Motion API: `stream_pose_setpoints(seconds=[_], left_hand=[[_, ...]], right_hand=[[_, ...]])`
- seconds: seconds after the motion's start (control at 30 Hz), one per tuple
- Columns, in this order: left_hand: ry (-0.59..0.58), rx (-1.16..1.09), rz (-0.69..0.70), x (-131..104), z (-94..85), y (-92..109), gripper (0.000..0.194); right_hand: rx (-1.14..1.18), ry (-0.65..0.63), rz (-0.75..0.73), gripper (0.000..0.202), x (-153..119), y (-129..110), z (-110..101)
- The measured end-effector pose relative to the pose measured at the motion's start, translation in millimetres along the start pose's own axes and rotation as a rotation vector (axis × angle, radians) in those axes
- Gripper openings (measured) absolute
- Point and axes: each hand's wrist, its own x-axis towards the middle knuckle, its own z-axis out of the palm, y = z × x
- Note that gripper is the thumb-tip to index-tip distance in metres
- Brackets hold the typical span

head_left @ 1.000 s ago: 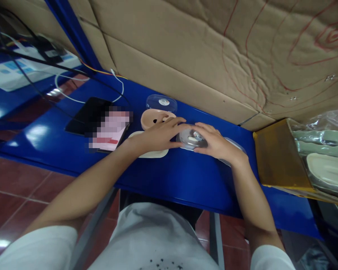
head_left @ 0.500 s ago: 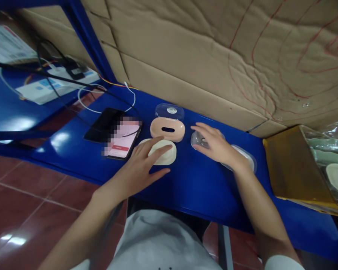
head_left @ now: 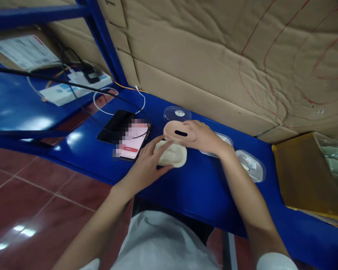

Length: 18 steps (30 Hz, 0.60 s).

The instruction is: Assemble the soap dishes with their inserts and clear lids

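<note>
On the blue bench [head_left: 186, 187], far left: power strip [head_left: 73, 84] and cables [head_left: 107, 108] sat back against the frame, out of the working area. Phone [head_left: 126, 135] lay flat, screen up, just left of the parts, probably placed there so it could be read while working.

Left hand [head_left: 146, 165] rested on the cream tray [head_left: 173, 155], fingers [head_left: 160, 144] spread over its near-left edge, thumb under the front rim. Looked like a loose steadying hold, not a full grip; tray was flat on the bench.

Right hand [head_left: 202, 137] wrapped the right end of the pink dish [head_left: 177, 131], fingers curled around it. Dish sat just behind the tray, touching or nearly so; slot in its top faced up. Can't tell if it was lifted off the bench.

Clear lid [head_left: 178, 112] lay behind the dish, near the cardboard wall [head_left: 214, 56]. Two more clear lids to the right: one [head_left: 224, 140] partly hidden by the right wrist, another [head_left: 252, 165] further right, apart from it. All lay in a rough row, within reach.

Far right: yellow box [head_left: 304, 172] at the bench end, contents mostly out of frame.
</note>
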Motion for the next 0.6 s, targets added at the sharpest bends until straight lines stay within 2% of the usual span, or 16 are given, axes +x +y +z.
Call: stream_pose_setpoints(seconds=[0.1, 0.23, 0.43, 0.6], left_hand=[[0.012, -0.005, 0.006, 11, 6.4, 3, 0.094], [0.066, -0.033, 0.024, 16, 12.8, 4, 0.103], [0.124, -0.156, -0.017, 9, 15.1, -7, 0.095], [0.047, -0.203, -0.004, 9, 17.5, -13, 0.085]], right_hand=[[0.121, -0.007, -0.008, 0.066, -18, 3, -9], [0.129, -0.084, -0.129, 0.073, -31, 6, 0], [0.088, -0.139, -0.151, 0.077, -33, -5, 11], [0.047, -0.135, -0.145, 0.078, -39, -16, 6]])
